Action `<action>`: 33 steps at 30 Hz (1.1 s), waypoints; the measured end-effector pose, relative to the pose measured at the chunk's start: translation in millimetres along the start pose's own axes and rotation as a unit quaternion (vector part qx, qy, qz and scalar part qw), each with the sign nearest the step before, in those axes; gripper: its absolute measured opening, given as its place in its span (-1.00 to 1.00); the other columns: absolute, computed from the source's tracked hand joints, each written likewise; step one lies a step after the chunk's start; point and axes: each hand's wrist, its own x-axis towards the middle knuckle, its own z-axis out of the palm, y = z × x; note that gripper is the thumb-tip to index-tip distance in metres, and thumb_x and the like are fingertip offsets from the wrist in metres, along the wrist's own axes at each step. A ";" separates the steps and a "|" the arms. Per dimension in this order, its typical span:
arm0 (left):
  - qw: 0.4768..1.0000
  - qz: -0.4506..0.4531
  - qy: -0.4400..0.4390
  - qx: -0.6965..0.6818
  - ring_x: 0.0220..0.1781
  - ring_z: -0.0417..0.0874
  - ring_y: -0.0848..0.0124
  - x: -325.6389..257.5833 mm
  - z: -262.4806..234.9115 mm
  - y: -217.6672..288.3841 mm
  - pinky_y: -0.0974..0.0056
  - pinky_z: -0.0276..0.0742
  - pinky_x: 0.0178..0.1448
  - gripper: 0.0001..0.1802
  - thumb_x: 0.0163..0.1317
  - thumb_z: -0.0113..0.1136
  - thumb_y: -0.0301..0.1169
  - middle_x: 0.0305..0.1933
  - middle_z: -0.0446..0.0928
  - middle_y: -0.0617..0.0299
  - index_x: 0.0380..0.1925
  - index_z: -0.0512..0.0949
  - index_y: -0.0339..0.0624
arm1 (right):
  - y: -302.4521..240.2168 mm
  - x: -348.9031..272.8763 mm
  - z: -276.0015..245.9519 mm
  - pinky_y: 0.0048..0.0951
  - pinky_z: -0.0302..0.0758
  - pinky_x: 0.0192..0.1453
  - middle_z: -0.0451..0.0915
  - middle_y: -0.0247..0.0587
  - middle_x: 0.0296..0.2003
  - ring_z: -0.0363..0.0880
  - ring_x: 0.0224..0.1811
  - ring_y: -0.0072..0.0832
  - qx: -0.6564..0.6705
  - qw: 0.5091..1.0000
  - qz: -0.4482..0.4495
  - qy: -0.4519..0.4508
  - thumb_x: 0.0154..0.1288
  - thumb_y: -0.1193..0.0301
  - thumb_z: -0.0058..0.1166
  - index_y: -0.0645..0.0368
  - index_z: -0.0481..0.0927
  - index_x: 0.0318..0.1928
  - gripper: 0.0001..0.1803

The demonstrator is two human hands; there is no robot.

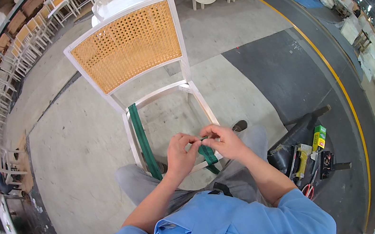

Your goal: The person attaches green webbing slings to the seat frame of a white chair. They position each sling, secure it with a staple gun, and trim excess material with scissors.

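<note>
Both hands meet over the front rail of the white chair frame (193, 92). The left hand (180, 154) and right hand (226, 141) pinch the end of a green strap (208, 155) between fingertips. A second green strap (141, 138) runs front to back across the open seat near its left rail.

The concrete floor (82, 151) is pale grey, with a darker patch (282, 75) to the right edged by a curved yellow line (335, 77). A white chair frame (160, 97) with a cane back stands on it. On the dark patch lie a black bag (296, 137), a green box (319, 136), red-handled scissors (308, 191) and small tools (325, 162).
</note>
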 end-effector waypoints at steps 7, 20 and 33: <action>0.985 -0.135 0.008 -0.106 -0.34 0.58 0.54 100.0 -5.6 -48.3 0.32 0.51 -0.19 -0.84 0.30 0.38 -0.42 -0.40 0.67 0.28 -0.29 0.72 -0.34 | 85.6 -22.9 4.7 -0.46 0.58 0.07 0.67 -0.27 -0.02 0.61 -0.04 -0.58 0.175 0.949 0.232 -0.123 0.30 0.68 0.29 0.32 0.43 0.36 -0.38; 0.981 -0.185 -0.019 0.047 -0.31 0.73 0.33 289.9 66.5 -203.6 0.16 0.59 -0.16 -0.81 0.22 0.42 -0.30 -0.36 0.76 0.13 -0.32 0.79 -0.21 | 143.5 128.7 -33.3 -0.18 0.52 0.26 0.60 0.08 0.13 0.61 0.19 -0.06 -0.239 0.954 0.173 0.057 0.37 0.20 0.30 0.16 0.55 0.31 -0.43; 0.965 -0.191 0.018 0.181 -0.21 0.77 0.19 308.7 95.0 -228.8 0.05 0.54 -0.07 -0.84 0.16 0.43 -0.19 -0.32 0.78 0.24 -0.33 0.80 0.04 | 182.7 261.9 12.1 0.17 0.24 0.46 0.03 0.16 0.59 0.14 0.57 0.11 -0.390 0.898 0.165 0.118 0.43 0.07 0.19 -0.40 0.49 0.44 -0.42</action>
